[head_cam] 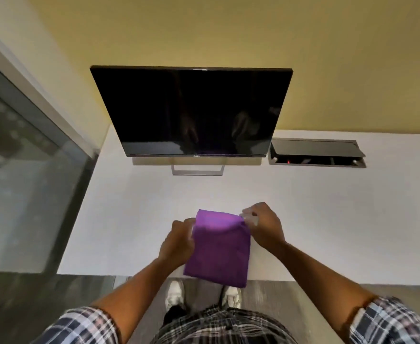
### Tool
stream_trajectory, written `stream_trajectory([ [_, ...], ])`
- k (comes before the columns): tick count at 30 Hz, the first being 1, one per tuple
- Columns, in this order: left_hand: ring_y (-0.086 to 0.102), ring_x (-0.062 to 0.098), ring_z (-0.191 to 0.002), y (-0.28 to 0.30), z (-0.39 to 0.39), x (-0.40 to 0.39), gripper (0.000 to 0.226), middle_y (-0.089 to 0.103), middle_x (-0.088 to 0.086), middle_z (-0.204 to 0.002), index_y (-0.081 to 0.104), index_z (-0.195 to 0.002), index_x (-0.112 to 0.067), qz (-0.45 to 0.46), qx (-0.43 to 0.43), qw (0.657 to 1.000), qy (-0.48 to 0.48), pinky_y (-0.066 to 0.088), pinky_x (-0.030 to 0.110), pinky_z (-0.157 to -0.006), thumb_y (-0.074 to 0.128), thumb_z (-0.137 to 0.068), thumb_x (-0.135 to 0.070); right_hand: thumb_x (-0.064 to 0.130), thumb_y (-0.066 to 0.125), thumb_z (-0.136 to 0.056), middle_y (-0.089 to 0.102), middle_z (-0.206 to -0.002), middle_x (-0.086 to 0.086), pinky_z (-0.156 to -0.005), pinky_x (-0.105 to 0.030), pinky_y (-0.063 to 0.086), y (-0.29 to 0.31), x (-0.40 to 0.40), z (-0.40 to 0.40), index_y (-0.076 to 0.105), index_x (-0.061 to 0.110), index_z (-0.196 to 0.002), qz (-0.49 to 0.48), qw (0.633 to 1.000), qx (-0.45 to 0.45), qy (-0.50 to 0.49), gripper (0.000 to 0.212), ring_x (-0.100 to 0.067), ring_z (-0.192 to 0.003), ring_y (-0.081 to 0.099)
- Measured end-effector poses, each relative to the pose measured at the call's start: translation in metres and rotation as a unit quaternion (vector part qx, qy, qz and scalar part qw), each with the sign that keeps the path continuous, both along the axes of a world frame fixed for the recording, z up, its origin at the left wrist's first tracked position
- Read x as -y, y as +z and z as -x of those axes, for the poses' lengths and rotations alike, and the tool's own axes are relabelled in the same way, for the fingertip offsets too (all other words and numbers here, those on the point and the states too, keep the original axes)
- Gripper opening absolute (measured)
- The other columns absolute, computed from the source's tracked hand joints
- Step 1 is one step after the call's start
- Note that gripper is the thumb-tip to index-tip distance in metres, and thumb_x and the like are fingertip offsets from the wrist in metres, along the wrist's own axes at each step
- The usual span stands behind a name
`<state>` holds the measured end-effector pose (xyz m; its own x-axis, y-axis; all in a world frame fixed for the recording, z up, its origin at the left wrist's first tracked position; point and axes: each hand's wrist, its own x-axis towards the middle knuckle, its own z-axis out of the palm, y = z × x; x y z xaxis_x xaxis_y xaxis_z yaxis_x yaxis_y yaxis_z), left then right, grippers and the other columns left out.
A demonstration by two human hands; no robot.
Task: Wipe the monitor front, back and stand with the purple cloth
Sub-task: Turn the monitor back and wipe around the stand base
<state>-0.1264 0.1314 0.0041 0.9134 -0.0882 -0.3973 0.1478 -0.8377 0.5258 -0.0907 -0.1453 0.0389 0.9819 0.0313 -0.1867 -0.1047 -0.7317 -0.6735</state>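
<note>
step: getting the cloth ready – folded, held up at the near edge of the desk, no wiping begun by the look of it.
cloth [219,247]: purple, folded into a rough rectangle, hanging between both hands; lower end dangling past the desk edge, above the shoes [175,295].
left hand [179,240]: fingers curled onto the cloth's left edge, gripping it near the top.
right hand [263,225]: fingertips pinching the top right corner of the cloth; slightly blurred, so exact finger placement hard to tell.
monitor [194,110]: dark, off, upright at the back of the desk [134,219] against the yellow wall; well apart from the cloth.
stand [197,170]: silver, just below the screen, bare foot resting on the desk.
cable box [315,152]: lid up, just right of the monitor.
progress: early, judging by the cloth not yet on any surface – front, back and stand all seemingly to do.
next move calls for: settling the cloth into one hand as a flat pad, reaching forward to the screen, pressing lightly; likely steadying the frame with the other hand to stop it rocking back.
</note>
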Motion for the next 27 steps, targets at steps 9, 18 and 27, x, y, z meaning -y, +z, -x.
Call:
stream_trajectory([
  [9,0.028,0.024,-0.150,-0.026,0.028,-0.011,0.091,0.024,-0.009,-0.165,0.025,-0.158,-0.033,-0.114,0.029,0.967,-0.225,0.036,0.042,-0.116,0.075,-0.082,-0.034,0.063,0.069,-0.084,0.056,-0.143,0.006,-0.109,-0.042,0.044,-0.047,-0.009,0.054,0.061,0.026,-0.139,0.170,0.954,-0.002,0.247,0.067,-0.021,-0.134,0.050],
  [18,0.054,0.025,-0.120,-0.036,0.018,0.000,0.065,0.055,-0.005,-0.139,0.057,-0.136,-0.030,-0.163,0.067,0.959,-0.224,0.050,0.038,-0.093,0.077,-0.074,-0.033,0.034,0.084,-0.077,0.064,-0.124,0.005,-0.095,-0.040,0.057,-0.076,-0.013,0.064,0.073,0.020,-0.113,0.220,0.945,0.031,0.241,0.040,-0.023,-0.113,0.062],
  [27,0.057,0.013,-0.110,-0.007,0.000,0.005,0.009,0.064,-0.008,-0.112,0.067,-0.091,-0.027,0.095,0.072,0.992,-0.049,0.043,0.017,-0.091,0.073,-0.085,-0.026,0.016,0.083,-0.085,0.072,-0.099,0.007,-0.076,-0.016,0.049,-0.028,0.017,0.017,0.069,0.028,-0.093,-0.086,0.990,-0.073,0.080,0.020,-0.013,-0.092,0.065],
])
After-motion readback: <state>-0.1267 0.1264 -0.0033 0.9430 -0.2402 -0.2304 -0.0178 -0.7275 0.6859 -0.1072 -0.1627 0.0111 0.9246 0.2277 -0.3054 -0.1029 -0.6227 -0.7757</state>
